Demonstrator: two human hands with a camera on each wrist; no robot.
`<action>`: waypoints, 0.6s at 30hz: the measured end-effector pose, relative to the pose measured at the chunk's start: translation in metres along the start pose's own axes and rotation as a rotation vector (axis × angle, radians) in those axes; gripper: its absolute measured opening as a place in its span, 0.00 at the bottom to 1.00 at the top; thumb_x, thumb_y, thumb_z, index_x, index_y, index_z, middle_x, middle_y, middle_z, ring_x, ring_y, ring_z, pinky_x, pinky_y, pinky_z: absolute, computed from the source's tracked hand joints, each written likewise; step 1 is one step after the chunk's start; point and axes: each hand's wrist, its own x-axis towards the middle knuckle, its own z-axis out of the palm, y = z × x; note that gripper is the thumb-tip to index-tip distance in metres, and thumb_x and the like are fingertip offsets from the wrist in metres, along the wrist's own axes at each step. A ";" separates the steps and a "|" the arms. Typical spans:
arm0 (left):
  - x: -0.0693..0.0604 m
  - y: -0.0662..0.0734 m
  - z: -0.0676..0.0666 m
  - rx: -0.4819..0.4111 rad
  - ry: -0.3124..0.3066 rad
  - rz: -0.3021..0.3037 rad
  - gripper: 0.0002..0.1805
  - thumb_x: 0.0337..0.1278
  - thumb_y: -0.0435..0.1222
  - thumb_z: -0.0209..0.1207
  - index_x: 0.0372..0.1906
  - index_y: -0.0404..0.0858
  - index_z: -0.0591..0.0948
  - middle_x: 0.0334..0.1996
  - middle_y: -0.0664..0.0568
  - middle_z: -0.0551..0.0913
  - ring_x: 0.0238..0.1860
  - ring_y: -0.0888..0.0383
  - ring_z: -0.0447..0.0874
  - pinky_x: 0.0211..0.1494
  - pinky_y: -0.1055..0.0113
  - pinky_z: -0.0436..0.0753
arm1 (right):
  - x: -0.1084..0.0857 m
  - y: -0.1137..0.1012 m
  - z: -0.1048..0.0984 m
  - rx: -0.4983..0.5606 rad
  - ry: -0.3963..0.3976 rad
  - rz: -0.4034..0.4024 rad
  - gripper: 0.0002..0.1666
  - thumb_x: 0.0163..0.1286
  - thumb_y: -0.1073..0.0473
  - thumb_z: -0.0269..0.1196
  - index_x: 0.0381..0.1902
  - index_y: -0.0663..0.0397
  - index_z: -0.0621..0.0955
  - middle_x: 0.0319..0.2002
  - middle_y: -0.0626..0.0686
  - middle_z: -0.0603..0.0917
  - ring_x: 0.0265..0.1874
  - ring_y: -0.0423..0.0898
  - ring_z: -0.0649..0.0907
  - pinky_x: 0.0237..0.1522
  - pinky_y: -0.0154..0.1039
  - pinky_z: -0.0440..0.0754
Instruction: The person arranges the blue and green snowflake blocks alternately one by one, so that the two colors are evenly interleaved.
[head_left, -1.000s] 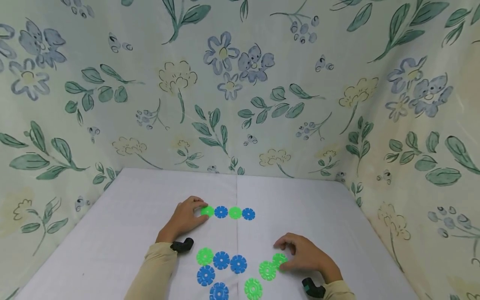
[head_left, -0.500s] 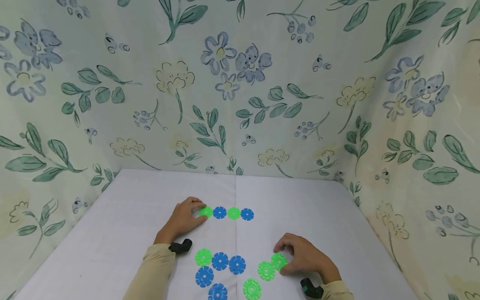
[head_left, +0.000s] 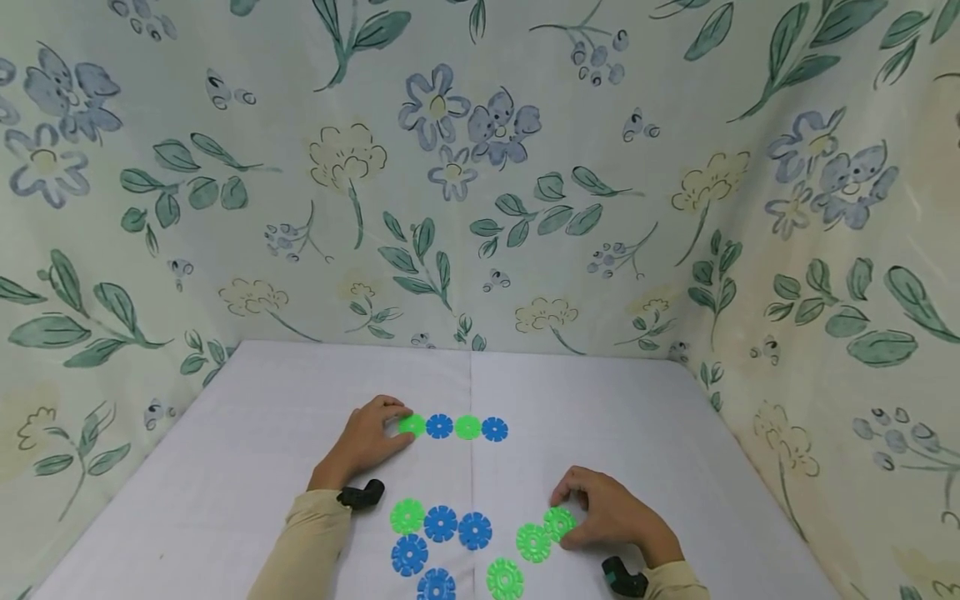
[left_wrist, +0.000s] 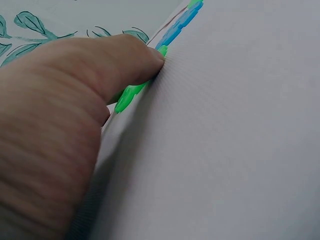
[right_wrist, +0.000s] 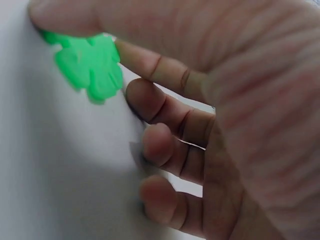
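Green and blue notched plastic discs lie flat on the white cloth. My left hand [head_left: 367, 438] pinches the green disc [head_left: 412, 426] at the left end of a row. A blue disc [head_left: 439, 426], another green disc [head_left: 468, 427] and a second blue disc [head_left: 495, 429] continue that row rightward. In the left wrist view, the thumb hides part of the held green disc [left_wrist: 131, 96]. My right hand [head_left: 613, 512] holds a nearer green disc [head_left: 559, 524] between thumb and index finger. This right-hand disc [right_wrist: 92, 65] also shows below the thumb in the right wrist view.
Left of the cloth's crease, a loose green disc [head_left: 407, 517] lies with several blue discs [head_left: 440, 523]. Two more green discs, one touching or overlapping the held one [head_left: 533, 543] and one nearer [head_left: 506, 578], lie near my right hand. A floral curtain [head_left: 495, 208] stands behind the table [head_left: 600, 400].
My right index finger has come down toward the far edge of the green disc, closing the gap to the thumb. My left hand stays at the row; the view shifts slightly.
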 end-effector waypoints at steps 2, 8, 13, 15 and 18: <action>0.000 0.000 0.000 0.000 0.002 0.000 0.24 0.53 0.52 0.71 0.56 0.51 0.85 0.58 0.54 0.79 0.62 0.51 0.77 0.64 0.48 0.71 | 0.000 -0.001 0.000 0.003 0.000 0.006 0.27 0.40 0.43 0.82 0.38 0.33 0.82 0.40 0.35 0.81 0.38 0.36 0.76 0.41 0.32 0.75; 0.001 0.000 0.001 0.000 0.003 0.002 0.24 0.53 0.53 0.71 0.56 0.52 0.85 0.58 0.54 0.79 0.62 0.51 0.77 0.64 0.48 0.71 | 0.001 -0.003 0.000 -0.006 0.000 0.017 0.26 0.39 0.44 0.82 0.36 0.32 0.81 0.36 0.34 0.81 0.35 0.36 0.76 0.38 0.32 0.75; 0.001 0.000 0.000 0.003 0.006 -0.004 0.24 0.53 0.52 0.71 0.55 0.52 0.85 0.57 0.54 0.80 0.61 0.51 0.77 0.64 0.48 0.71 | 0.002 -0.004 0.001 0.023 -0.019 0.015 0.25 0.40 0.46 0.82 0.35 0.35 0.80 0.33 0.37 0.81 0.32 0.37 0.76 0.34 0.33 0.75; 0.000 0.001 -0.001 0.002 0.008 -0.004 0.24 0.53 0.52 0.71 0.55 0.51 0.85 0.57 0.54 0.80 0.61 0.51 0.77 0.64 0.48 0.71 | 0.003 -0.004 0.001 0.033 -0.027 0.011 0.25 0.40 0.47 0.81 0.35 0.36 0.80 0.33 0.37 0.81 0.31 0.37 0.76 0.34 0.33 0.75; -0.001 0.002 -0.001 0.000 0.010 -0.002 0.24 0.53 0.52 0.71 0.55 0.51 0.85 0.57 0.54 0.80 0.61 0.51 0.77 0.64 0.47 0.72 | 0.004 -0.003 0.002 0.043 -0.033 -0.002 0.25 0.41 0.48 0.81 0.35 0.36 0.80 0.32 0.38 0.81 0.31 0.36 0.76 0.33 0.32 0.75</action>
